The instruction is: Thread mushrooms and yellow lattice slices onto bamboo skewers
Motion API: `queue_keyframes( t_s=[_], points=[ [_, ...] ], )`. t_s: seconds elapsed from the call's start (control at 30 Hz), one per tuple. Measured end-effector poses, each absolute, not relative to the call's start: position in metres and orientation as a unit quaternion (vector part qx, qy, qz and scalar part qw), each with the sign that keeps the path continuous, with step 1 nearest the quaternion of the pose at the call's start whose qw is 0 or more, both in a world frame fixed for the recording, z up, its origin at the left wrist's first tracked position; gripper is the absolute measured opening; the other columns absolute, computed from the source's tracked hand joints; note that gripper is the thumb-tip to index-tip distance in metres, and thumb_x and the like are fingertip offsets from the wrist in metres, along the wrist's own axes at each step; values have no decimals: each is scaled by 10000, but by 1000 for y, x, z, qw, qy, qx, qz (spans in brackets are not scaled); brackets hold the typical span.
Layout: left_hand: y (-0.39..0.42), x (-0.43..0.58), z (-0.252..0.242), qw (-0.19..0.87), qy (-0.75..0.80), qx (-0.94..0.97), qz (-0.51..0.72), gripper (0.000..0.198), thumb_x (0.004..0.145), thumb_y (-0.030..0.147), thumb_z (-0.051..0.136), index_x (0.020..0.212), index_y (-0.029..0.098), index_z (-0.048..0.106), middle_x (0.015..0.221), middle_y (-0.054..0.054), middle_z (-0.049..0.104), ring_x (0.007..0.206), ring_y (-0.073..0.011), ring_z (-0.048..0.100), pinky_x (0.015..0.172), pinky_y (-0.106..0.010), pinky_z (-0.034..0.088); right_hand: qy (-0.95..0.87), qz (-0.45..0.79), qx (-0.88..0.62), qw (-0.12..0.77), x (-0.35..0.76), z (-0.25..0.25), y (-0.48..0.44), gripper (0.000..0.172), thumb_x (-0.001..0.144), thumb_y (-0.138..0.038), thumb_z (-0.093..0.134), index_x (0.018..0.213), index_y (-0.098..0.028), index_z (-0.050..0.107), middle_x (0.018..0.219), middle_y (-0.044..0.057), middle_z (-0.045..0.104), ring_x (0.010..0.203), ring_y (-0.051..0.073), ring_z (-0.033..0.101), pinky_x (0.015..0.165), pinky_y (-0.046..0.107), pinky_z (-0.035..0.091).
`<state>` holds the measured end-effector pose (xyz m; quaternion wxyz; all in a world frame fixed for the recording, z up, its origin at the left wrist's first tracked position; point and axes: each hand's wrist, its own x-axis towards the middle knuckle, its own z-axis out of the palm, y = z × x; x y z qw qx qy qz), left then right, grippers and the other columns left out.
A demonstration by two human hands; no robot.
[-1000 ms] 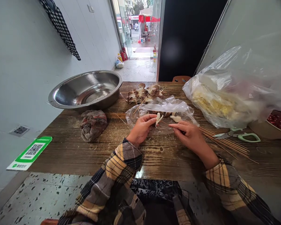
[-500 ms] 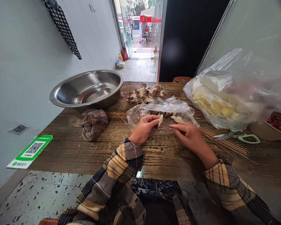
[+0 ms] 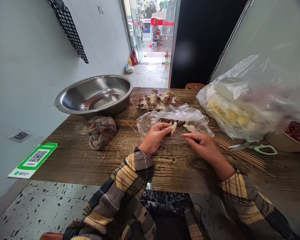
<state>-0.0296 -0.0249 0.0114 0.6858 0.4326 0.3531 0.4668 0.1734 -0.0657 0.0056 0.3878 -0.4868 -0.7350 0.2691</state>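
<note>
My left hand (image 3: 155, 136) pinches a pale oyster mushroom piece (image 3: 174, 127) between thumb and fingertips, over a clear plastic bag (image 3: 150, 120). To its right, my right hand (image 3: 201, 144) is closed in a pinch on a thin bamboo skewer (image 3: 178, 134), which barely shows and points at the mushroom. Another pale mushroom piece (image 3: 189, 128) lies on the bag just beyond the right fingers. More mushroom pieces show inside the bag. Behind it lies a heap of skewered brown-capped mushrooms (image 3: 155, 100).
Loose bamboo skewers (image 3: 242, 155) and green-handled scissors (image 3: 263, 149) lie right of my right hand. A large steel basin (image 3: 97, 110) and a crumpled dark cloth (image 3: 102, 132) stand left. A filled plastic bag (image 3: 230, 110) and a tub (image 3: 282, 138) of red food are at right.
Both hands stay nearly in place, still pinching. The mushroom piece has tilted slightly in the left fingers. The whole view has shifted a little.
</note>
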Motion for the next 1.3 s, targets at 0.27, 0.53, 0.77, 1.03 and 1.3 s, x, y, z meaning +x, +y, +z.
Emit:
queue_keyframes(
  t_s=[0.27,0.53,0.77,1.03,1.3],
  points=[
    [-28,-29,13,657,357,466,473,304,650,386,807,767,125,705,695,-22,647,620,-92,514,597,-239,359,-658,348,-524,414,166,9,-71,286,822,-375,596,931,-184,780,694,52,663,573,155,553,522,282,427],
    [-31,-27,14,668,349,475,454,308,640,401,806,723,122,705,676,-29,651,597,-90,500,592,-246,354,-540,450,-543,460,151,12,-86,370,726,-467,685,902,-153,768,632,24,612,469,91,459,410,216,330],
    [-35,-26,15,695,326,504,396,321,638,410,798,723,116,702,659,-32,636,584,-90,501,593,-246,357,-494,470,-550,482,143,9,-95,386,720,-473,700,913,-142,750,633,7,604,455,74,462,382,192,295],
    [-37,-24,20,626,390,557,382,210,675,329,709,654,136,629,578,18,533,546,-81,407,527,-233,270,-525,496,-531,443,136,1,-90,386,741,-540,682,808,-161,672,607,-11,602,438,94,530,411,211,412],
    [-37,-18,18,607,398,578,372,289,709,409,691,656,135,617,585,21,525,557,-84,400,543,-239,279,-587,386,-548,455,138,-5,-91,331,850,-481,566,821,-173,684,550,-30,539,421,94,456,421,225,351]
  ],
)
